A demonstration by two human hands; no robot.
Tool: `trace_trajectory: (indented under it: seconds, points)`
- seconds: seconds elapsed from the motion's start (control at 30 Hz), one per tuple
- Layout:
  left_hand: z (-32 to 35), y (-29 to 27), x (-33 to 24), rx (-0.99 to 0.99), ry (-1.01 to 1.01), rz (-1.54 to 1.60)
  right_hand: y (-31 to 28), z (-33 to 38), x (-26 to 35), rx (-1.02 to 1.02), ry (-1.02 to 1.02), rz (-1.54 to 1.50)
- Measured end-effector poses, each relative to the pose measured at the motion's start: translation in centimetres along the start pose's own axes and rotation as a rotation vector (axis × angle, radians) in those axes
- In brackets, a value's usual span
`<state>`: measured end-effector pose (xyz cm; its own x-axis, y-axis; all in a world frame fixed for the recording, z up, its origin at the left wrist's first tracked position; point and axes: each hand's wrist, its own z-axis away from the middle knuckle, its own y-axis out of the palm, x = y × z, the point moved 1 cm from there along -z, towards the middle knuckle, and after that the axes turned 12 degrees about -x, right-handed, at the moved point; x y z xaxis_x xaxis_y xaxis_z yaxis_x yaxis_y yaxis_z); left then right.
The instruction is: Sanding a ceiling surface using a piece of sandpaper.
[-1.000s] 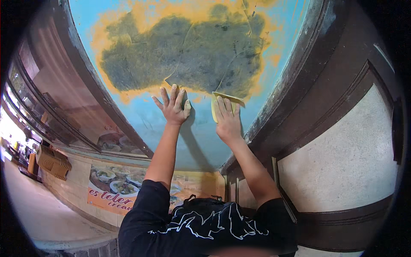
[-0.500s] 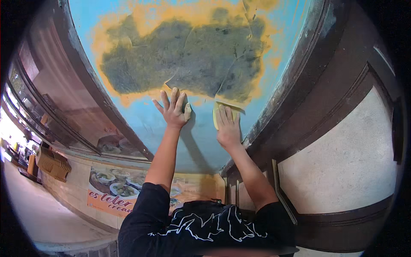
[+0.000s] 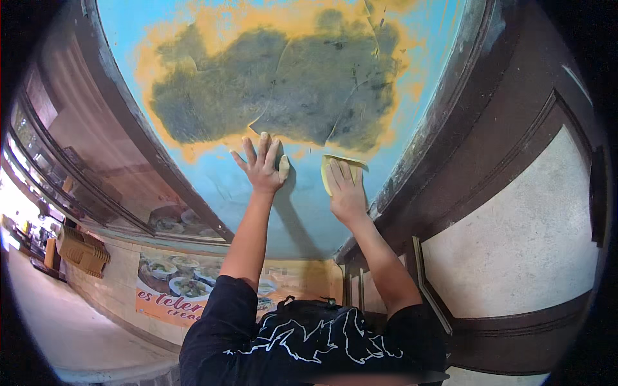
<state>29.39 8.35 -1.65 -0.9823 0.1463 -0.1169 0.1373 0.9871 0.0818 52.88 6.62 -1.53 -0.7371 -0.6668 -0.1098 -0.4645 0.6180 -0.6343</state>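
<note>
My left hand (image 3: 262, 168) lies spread against a light blue painted panel (image 3: 225, 196), holding nothing. Pale dust coats its fingertips, which reach just below a large dark grey patch (image 3: 270, 83) with cracked edges and an orange-yellow border. To its right, my right hand (image 3: 347, 192) presses a sheet of yellow sandpaper (image 3: 327, 175) on the blue surface under the patch's lower right edge. The sandpaper's upper edge stands slightly off the panel. Its middle is hidden under my fingers.
Dark brown frames (image 3: 412, 154) border the panel on both sides. At the right is a pale wall panel (image 3: 515, 225). A printed food banner (image 3: 174, 289) hangs low behind my left arm. Brown stacked pieces (image 3: 82, 251) stand at the far left.
My right hand and the sandpaper have shifted slightly to the right and down. My left hand stays at almost the same spot on the panel.
</note>
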Motion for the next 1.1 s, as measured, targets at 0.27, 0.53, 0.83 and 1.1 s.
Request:
trace_trajectory:
  seconds: [0.27, 0.53, 0.83, 1.1]
  points:
    - [-0.1, 0.1, 0.5, 0.008, 0.035, 0.010, 0.0, -0.8, -0.3, -0.045, 0.063, 0.021]
    - [0.1, -0.4, 1.4, 0.022, -0.011, -0.004, -0.9, -2.7, 0.7, -0.035, 0.104, 0.008]
    - [0.0, -0.4, 1.5, 0.016, -0.012, 0.022, 1.5, 0.4, 1.8, 0.064, 0.043, -0.003]
    - [0.0, -0.5, 2.0, 0.026, 0.014, 0.027, 1.9, 0.0, 2.2, 0.021, 0.039, -0.002]
